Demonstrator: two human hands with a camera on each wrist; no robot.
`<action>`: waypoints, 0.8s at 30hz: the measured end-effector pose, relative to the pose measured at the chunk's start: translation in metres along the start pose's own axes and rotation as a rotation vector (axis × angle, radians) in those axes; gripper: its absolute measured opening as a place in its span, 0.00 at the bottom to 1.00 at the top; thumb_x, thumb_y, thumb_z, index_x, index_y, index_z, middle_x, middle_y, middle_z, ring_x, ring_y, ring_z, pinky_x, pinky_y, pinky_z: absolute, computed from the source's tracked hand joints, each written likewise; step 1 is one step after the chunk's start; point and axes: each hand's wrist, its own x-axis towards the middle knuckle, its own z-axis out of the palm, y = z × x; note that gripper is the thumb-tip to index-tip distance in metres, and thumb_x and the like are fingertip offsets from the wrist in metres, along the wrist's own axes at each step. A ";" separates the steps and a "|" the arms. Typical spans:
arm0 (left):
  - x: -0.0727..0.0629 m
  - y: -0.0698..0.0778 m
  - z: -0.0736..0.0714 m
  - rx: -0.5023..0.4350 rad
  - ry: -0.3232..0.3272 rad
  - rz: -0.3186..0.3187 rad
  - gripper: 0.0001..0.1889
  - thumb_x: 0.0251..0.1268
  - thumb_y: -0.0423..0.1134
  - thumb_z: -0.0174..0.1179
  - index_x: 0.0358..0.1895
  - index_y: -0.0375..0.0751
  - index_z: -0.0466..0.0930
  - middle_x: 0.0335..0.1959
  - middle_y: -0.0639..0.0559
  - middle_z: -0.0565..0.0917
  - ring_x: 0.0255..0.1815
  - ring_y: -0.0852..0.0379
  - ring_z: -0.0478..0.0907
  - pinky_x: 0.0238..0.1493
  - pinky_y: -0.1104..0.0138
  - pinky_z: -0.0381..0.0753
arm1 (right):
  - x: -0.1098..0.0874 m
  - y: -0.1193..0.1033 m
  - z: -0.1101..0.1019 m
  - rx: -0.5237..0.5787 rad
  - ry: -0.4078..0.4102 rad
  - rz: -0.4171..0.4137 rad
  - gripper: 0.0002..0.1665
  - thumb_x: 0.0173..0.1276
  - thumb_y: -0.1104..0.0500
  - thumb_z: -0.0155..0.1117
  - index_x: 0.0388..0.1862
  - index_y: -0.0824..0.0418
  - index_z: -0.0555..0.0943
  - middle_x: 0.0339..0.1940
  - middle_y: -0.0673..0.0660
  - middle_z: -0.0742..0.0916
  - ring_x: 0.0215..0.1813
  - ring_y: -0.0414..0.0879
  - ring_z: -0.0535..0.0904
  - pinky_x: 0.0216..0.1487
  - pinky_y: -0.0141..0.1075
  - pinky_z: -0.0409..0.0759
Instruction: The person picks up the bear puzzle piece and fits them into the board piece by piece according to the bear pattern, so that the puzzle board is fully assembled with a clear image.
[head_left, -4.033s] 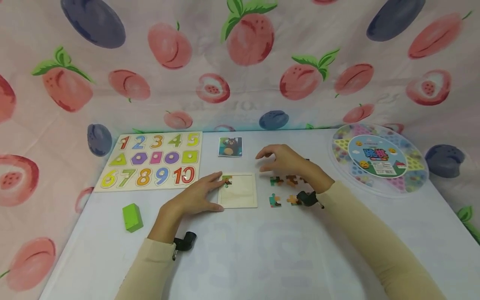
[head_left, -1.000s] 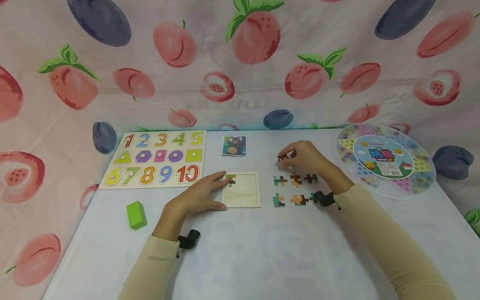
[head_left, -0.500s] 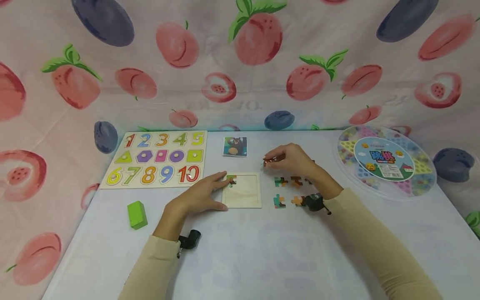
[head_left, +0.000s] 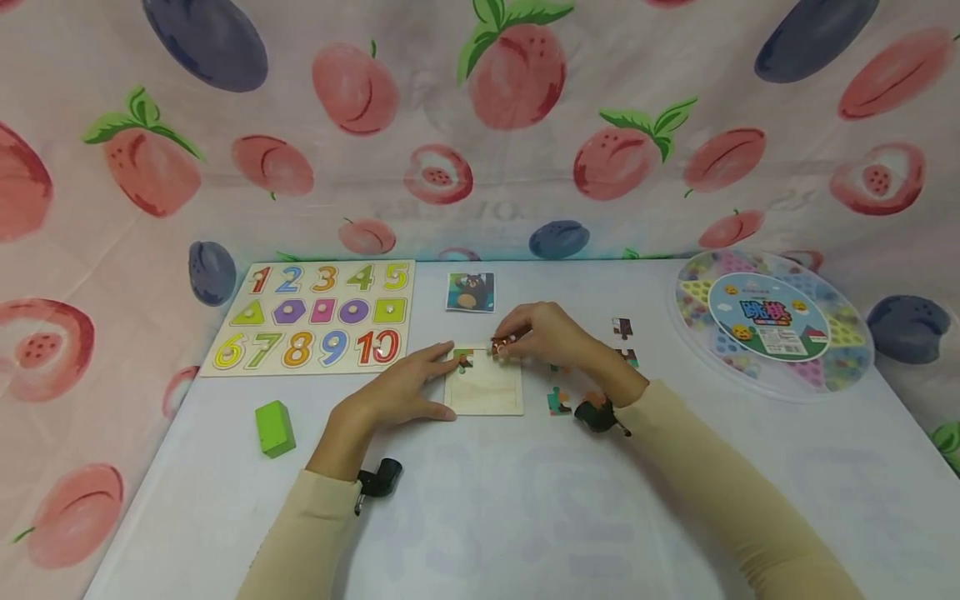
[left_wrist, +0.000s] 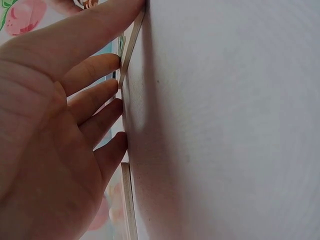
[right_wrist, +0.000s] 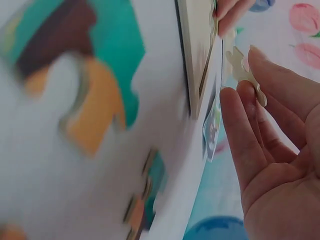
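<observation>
A square wooden puzzle tray [head_left: 483, 392] lies mid-table, with one green-and-brown puzzle piece [head_left: 463, 358] in its far left corner. My left hand [head_left: 397, 388] rests at the tray's left side, fingers spread, thumb by the near corner. Over the tray's far right part, my right hand [head_left: 546, 335] pinches a brown puzzle piece [head_left: 501, 344] between thumb and fingers; its pale wooden underside [right_wrist: 244, 75] shows in the right wrist view. Other loose pieces, such as a teal one [head_left: 557, 402] and a dark one [head_left: 622, 327], lie right of the tray, partly hidden by the right arm.
A bear picture card [head_left: 470, 292] lies behind the tray. At the back left is a number and shape board [head_left: 411, 317], with a green block [head_left: 274, 429] in front of it. A round, clear-lidded game box [head_left: 772, 321] stands at the right.
My right hand reached to the back row of loose pieces, picked up a brown puzzle piece and brought it left over the tray. The left hand has stayed at the tray's side.
</observation>
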 end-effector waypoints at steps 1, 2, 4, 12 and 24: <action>0.000 0.000 0.000 0.002 0.001 0.001 0.45 0.55 0.49 0.77 0.76 0.44 0.67 0.85 0.50 0.56 0.86 0.43 0.51 0.85 0.47 0.55 | 0.001 -0.002 0.002 0.002 0.003 -0.013 0.14 0.64 0.57 0.76 0.48 0.57 0.91 0.50 0.55 0.91 0.49 0.46 0.86 0.48 0.37 0.87; 0.000 0.000 0.000 0.003 0.001 0.002 0.45 0.55 0.49 0.77 0.76 0.44 0.67 0.85 0.50 0.56 0.86 0.43 0.51 0.85 0.47 0.55 | 0.002 -0.003 0.004 0.005 0.005 -0.020 0.14 0.63 0.57 0.76 0.48 0.57 0.91 0.49 0.55 0.91 0.48 0.46 0.86 0.48 0.37 0.87; 0.000 0.000 -0.001 0.001 0.002 0.005 0.45 0.55 0.49 0.77 0.76 0.44 0.66 0.85 0.50 0.56 0.86 0.43 0.51 0.85 0.47 0.54 | 0.004 -0.006 0.008 0.004 0.007 -0.025 0.13 0.63 0.57 0.76 0.47 0.56 0.91 0.48 0.54 0.91 0.47 0.44 0.86 0.47 0.35 0.86; 0.001 -0.002 -0.001 0.013 0.005 0.023 0.45 0.56 0.49 0.76 0.76 0.43 0.66 0.85 0.49 0.56 0.86 0.43 0.52 0.85 0.47 0.55 | 0.011 -0.012 0.018 -0.028 -0.004 -0.044 0.11 0.63 0.57 0.76 0.44 0.57 0.92 0.48 0.55 0.92 0.47 0.44 0.87 0.48 0.34 0.87; 0.000 -0.001 0.000 -0.002 0.002 0.011 0.45 0.55 0.49 0.77 0.76 0.43 0.67 0.85 0.50 0.57 0.86 0.43 0.51 0.85 0.47 0.55 | 0.015 -0.009 0.029 -0.116 -0.013 0.049 0.11 0.62 0.53 0.78 0.42 0.54 0.92 0.47 0.53 0.91 0.44 0.43 0.84 0.43 0.32 0.82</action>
